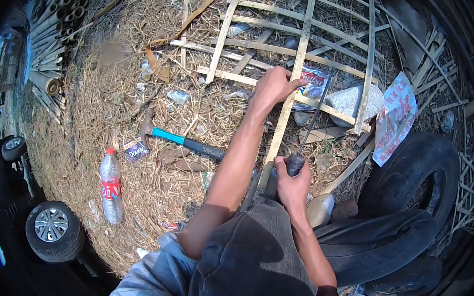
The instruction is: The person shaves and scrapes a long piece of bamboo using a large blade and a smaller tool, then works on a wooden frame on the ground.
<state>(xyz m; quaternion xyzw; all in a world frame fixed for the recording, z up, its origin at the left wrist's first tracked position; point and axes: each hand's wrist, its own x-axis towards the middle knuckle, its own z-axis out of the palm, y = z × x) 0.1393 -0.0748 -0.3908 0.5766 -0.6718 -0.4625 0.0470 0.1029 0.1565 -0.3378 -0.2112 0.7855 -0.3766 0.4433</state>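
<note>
In front of me lies a lattice point(300, 51) of pale bamboo strips, crossed at wide gaps and partly raised off the ground. My left hand point(277, 89) closes on its near edge, where the long middle strip point(280, 130) meets a crosspiece; the thumb lies over the strip. That strip runs back toward my lap. Just right of it, my right hand point(293, 185) grips a long thin tool point(312, 118) by its dark rounded handle. Its narrow dark shaft or blade points away across the lattice's near edge; seen this thin, its kind is unclear.
A claw hammer point(183, 141) and a plastic bottle point(111, 187) lie on straw-covered ground to my left. A pale stone point(355, 104) sits under the lattice's right corner, beside a printed sheet point(395, 120). Old tyres point(449, 163) stand right; bamboo poles point(50, 39) are stacked far left.
</note>
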